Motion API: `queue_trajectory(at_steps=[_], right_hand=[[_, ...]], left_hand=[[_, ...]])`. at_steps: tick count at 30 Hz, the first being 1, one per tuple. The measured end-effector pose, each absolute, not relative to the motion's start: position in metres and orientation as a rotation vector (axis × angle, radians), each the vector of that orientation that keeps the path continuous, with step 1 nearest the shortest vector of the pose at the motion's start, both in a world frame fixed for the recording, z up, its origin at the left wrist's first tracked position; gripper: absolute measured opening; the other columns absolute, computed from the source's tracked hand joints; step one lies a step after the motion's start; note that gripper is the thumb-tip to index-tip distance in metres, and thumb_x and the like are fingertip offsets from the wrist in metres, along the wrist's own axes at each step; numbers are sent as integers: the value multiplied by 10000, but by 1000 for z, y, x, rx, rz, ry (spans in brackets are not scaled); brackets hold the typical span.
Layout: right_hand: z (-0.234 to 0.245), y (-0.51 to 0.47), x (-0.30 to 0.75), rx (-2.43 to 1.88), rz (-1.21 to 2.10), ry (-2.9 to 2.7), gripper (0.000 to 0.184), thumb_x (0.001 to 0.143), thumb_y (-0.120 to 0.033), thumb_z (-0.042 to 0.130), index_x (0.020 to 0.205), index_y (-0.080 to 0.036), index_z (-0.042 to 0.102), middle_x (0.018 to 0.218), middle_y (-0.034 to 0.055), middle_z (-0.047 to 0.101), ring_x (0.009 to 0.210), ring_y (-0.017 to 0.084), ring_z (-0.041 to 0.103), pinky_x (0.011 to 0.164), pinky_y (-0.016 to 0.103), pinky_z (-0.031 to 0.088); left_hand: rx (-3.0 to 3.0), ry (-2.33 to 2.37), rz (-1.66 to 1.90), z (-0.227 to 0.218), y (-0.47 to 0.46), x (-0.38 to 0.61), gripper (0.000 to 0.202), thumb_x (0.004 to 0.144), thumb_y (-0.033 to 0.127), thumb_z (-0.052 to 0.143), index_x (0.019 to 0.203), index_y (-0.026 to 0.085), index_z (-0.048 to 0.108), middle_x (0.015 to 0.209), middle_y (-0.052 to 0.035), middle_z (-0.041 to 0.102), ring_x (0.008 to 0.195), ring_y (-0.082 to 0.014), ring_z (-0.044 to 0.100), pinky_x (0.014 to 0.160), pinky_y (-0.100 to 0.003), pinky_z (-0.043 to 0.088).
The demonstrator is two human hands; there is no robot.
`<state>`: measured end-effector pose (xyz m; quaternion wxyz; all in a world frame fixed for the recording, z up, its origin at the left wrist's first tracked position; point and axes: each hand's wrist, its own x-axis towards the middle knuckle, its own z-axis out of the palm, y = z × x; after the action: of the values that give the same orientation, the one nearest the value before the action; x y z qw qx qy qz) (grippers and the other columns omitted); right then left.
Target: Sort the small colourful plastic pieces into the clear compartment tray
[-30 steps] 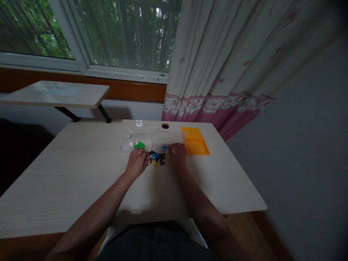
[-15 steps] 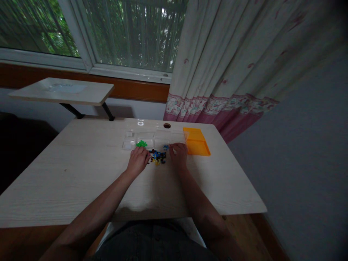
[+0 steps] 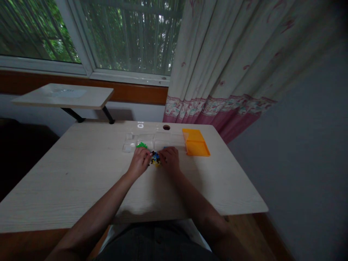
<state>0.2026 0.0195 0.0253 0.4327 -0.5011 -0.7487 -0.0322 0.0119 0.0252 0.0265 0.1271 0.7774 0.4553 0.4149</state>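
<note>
A small heap of tiny blue, black and yellow pieces (image 3: 156, 159) lies on the pale wooden table (image 3: 89, 174). At its left edge is my left hand (image 3: 139, 160), fingers bent together at the tips; what they pinch is too small to make out. My right hand (image 3: 170, 159) reaches in from the right with its fingertips closed at the heap, and any piece in them is hidden. Just beyond my left hand, bright green pieces (image 3: 141, 145) sit in a clear plastic tray (image 3: 146, 136). A little blue shows behind my right fingers, mostly covered.
An open orange plastic case (image 3: 198, 148) lies right of the clear compartments. Behind them is a round hole (image 3: 166, 127) in the tabletop. A raised shelf (image 3: 92, 98) on black legs stands at the back left, and a curtain (image 3: 201, 105) hangs behind the table.
My right hand has moved left, from beside the blue pieces in the clear tray to the heap. My left hand has stayed almost in place. The view has tilted slightly.
</note>
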Motion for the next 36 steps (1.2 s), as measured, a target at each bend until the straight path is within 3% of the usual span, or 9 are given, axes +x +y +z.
queue_trajectory(at_steps=[6,10,14,23,36], right_hand=[[24,11,190,-1122,-43,-1983,186,909,-282,618,1055,-270,734,906,34,704,961,193,561,914,356,401],[25,10,190,-1119,-54,-1975,193,907,-298,626,1065,-276,735,893,33,703,940,191,560,894,350,402],[25,10,190,-1108,-65,-1970,181,911,-297,623,1046,-278,743,874,31,703,916,184,559,883,344,402],[17,13,188,-1056,-92,-1979,188,917,-296,613,1051,-258,739,871,34,705,899,178,571,877,343,404],[21,12,190,-1039,-76,-1974,145,922,-275,603,911,-253,746,840,27,706,897,179,560,864,338,392]], left_hand=[[1707,1217,1175,21,24,13,252,912,424,548,856,185,602,717,5,611,650,-135,561,612,-241,424],[1443,1045,1211,10,32,14,243,845,415,631,846,177,582,719,1,651,645,-130,607,612,-225,442],[1296,922,1239,8,35,15,283,822,405,656,955,192,526,655,22,648,586,-130,618,585,-221,450],[1327,930,1228,13,29,18,277,873,428,601,1002,210,487,613,60,579,530,-96,559,531,-185,416],[1479,1037,1208,14,25,19,235,917,434,533,999,215,511,557,77,487,479,-94,460,494,-183,353]])
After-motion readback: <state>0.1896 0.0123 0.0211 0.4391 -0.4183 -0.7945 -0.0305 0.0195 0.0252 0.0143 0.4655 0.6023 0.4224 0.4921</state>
